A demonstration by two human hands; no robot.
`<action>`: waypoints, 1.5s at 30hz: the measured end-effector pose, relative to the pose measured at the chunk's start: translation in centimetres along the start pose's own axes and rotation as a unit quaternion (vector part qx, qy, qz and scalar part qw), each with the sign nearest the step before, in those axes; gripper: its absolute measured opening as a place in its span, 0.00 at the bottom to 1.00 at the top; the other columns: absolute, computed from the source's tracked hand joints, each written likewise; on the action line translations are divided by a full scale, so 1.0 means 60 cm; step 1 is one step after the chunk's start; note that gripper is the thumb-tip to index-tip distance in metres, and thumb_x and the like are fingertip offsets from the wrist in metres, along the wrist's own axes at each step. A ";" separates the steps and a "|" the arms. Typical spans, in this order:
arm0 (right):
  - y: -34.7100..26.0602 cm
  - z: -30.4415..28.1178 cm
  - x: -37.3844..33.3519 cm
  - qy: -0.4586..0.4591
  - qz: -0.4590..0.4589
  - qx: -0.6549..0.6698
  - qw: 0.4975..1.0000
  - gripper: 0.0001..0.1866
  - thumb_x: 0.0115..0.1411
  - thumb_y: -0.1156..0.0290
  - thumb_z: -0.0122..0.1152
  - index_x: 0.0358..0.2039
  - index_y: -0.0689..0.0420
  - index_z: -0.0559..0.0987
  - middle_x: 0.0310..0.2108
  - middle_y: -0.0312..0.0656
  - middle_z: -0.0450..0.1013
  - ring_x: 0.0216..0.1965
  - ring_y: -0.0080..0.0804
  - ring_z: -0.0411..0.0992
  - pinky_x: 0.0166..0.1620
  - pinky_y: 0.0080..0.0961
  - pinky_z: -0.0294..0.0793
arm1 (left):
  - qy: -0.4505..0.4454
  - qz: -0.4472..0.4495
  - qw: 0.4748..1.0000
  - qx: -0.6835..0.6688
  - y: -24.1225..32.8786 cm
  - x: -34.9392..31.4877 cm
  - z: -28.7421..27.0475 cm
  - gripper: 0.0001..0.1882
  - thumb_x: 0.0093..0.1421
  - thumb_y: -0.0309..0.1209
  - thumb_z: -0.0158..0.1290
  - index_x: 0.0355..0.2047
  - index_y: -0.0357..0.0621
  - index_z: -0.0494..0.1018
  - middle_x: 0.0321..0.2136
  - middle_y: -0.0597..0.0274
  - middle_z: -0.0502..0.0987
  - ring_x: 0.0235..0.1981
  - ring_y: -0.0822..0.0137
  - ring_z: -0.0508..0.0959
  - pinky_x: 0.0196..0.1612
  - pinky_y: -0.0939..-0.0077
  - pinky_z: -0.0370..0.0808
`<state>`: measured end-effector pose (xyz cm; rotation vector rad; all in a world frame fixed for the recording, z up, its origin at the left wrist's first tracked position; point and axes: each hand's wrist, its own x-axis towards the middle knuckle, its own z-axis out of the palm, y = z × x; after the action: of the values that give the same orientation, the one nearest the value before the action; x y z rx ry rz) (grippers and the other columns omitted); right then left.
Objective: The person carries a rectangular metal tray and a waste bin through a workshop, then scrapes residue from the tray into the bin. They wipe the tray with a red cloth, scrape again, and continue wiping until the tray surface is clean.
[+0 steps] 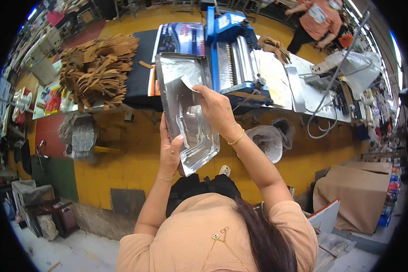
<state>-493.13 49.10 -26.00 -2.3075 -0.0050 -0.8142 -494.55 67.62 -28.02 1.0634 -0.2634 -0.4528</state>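
A shallow rectangular metal tray (163, 102) is tilted in front of me, its inside smeared with something white and wet-looking. My left hand (170, 153) is closed on the tray's near left edge, with the thumb over the rim. Between the fingers of my right hand (216, 111) is a thin white flat piece (188, 83), held over the tray's inside toward its far end. Whether this piece touches the tray's bottom I cannot tell.
Beyond the tray stands a blue machine with metal rollers (242, 59) on a workbench. Stacked brown leather pieces (99, 68) lie to its left. A plastic-lined bin (266, 144) sits below the bench. Another person in an orange shirt (321, 25) is at the far right.
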 end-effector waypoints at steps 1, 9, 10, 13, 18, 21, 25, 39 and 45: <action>0.008 -0.018 -0.008 -0.006 0.011 0.021 1.000 0.12 0.58 0.80 0.54 0.43 0.58 0.76 0.27 0.53 0.75 0.28 0.49 0.76 0.31 0.37 0.73 | 0.004 -0.012 1.000 -0.007 -0.006 0.002 0.009 0.41 0.58 0.31 0.48 0.69 0.45 0.41 0.63 0.58 0.54 0.62 0.66 0.59 0.65 0.72 0.54; 0.110 -0.123 -0.050 0.095 0.081 -0.149 0.981 0.08 0.58 0.80 0.52 0.39 0.62 0.75 0.25 0.50 0.73 0.29 0.51 0.73 0.33 0.39 0.73 | -0.041 0.019 0.999 0.011 -0.063 0.003 0.107 0.40 0.59 0.26 0.46 0.69 0.44 0.41 0.64 0.58 0.53 0.63 0.65 0.58 0.65 0.70 0.53; 0.114 -0.122 -0.061 0.105 0.064 -0.167 0.978 0.09 0.57 0.80 0.52 0.39 0.62 0.75 0.28 0.50 0.73 0.31 0.51 0.73 0.35 0.40 0.74 | -0.043 0.021 0.999 0.015 -0.069 0.000 0.117 0.40 0.59 0.26 0.46 0.69 0.44 0.41 0.64 0.58 0.53 0.63 0.65 0.58 0.65 0.70 0.53; 0.118 -0.115 -0.091 0.098 0.097 -0.149 0.979 0.09 0.56 0.80 0.53 0.39 0.62 0.75 0.34 0.51 0.72 0.36 0.52 0.72 0.39 0.40 0.74 | -0.056 0.015 0.998 0.029 -0.083 -0.008 0.133 0.40 0.58 0.25 0.46 0.69 0.44 0.41 0.64 0.57 0.53 0.62 0.65 0.58 0.65 0.70 0.53; 0.122 -0.130 -0.105 0.126 0.118 -0.069 0.982 0.07 0.57 0.82 0.53 0.36 0.65 0.75 0.30 0.48 0.74 0.24 0.36 0.76 0.28 0.29 0.76 | -0.055 -0.004 0.997 0.050 -0.087 -0.018 0.128 0.40 0.58 0.25 0.45 0.69 0.44 0.40 0.64 0.57 0.53 0.62 0.65 0.59 0.65 0.70 0.53; 0.123 -0.144 -0.106 0.172 0.127 -0.082 0.973 0.06 0.57 0.80 0.56 0.36 0.63 0.76 0.30 0.47 0.75 0.23 0.35 0.76 0.28 0.28 0.76 | -0.043 -0.014 0.999 0.015 -0.084 -0.023 0.122 0.40 0.58 0.25 0.45 0.69 0.44 0.40 0.64 0.56 0.54 0.62 0.65 0.58 0.65 0.70 0.53; 0.108 -0.117 -0.105 0.119 0.088 -0.178 0.973 0.06 0.56 0.79 0.57 0.35 0.62 0.77 0.31 0.48 0.75 0.31 0.47 0.75 0.33 0.32 0.75 | -0.056 -0.004 0.998 0.024 -0.086 -0.024 0.117 0.40 0.59 0.24 0.45 0.69 0.44 0.40 0.64 0.56 0.53 0.62 0.65 0.59 0.65 0.70 0.54; 0.081 -0.088 -0.091 0.121 0.055 -0.118 0.984 0.07 0.58 0.77 0.56 0.36 0.64 0.78 0.28 0.45 0.76 0.20 0.29 0.75 0.27 0.24 0.73 | -0.049 -0.013 0.998 0.023 -0.074 -0.032 0.070 0.40 0.58 0.26 0.45 0.69 0.45 0.40 0.65 0.56 0.52 0.63 0.63 0.57 0.66 0.69 0.53; 0.069 -0.112 -0.060 0.098 0.126 -0.038 0.986 0.12 0.58 0.77 0.54 0.43 0.62 0.77 0.24 0.46 0.76 0.21 0.32 0.76 0.26 0.26 0.73 | -0.030 -0.055 0.998 -0.032 -0.061 -0.032 0.048 0.37 0.62 0.38 0.44 0.69 0.48 0.44 0.64 0.59 0.55 0.62 0.63 0.59 0.64 0.66 0.57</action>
<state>-498.85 42.63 -26.66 -2.2297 0.4038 -0.9185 -498.28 64.80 -29.91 1.0070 -0.2422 -0.5897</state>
